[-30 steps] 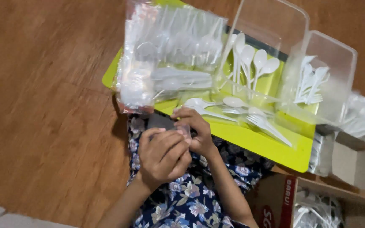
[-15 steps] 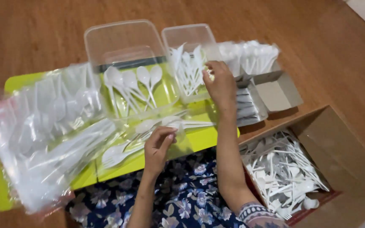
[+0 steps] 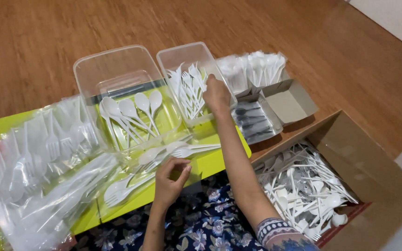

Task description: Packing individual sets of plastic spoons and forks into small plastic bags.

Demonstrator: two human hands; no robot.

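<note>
My right hand [image 3: 216, 94] reaches into the smaller clear plastic tub [image 3: 182, 53], its fingertips down among the white plastic forks [image 3: 187, 90] standing there; the fingers are hidden behind the back of the hand. My left hand [image 3: 170, 179] rests on the front edge of the lime-green tray [image 3: 210, 162], fingers curled, with nothing visible in it. Just beyond it lie loose white forks and spoons [image 3: 164, 155]. A larger clear tub [image 3: 112, 69] holds several white spoons [image 3: 133, 111].
Clear bags of plastic cutlery [image 3: 38, 176] cover the tray's left side. A cardboard box [image 3: 373, 172] full of loose white cutlery [image 3: 303, 186] stands at the right. Small open cartons [image 3: 287, 100] and wrapped cutlery packs [image 3: 252, 121] sit behind it on the wooden floor [image 3: 47, 37].
The view swung from the left side of the tray to the right. My right hand went from my lap to the fork tub and stays there; my left hand rests at the tray's front edge.
</note>
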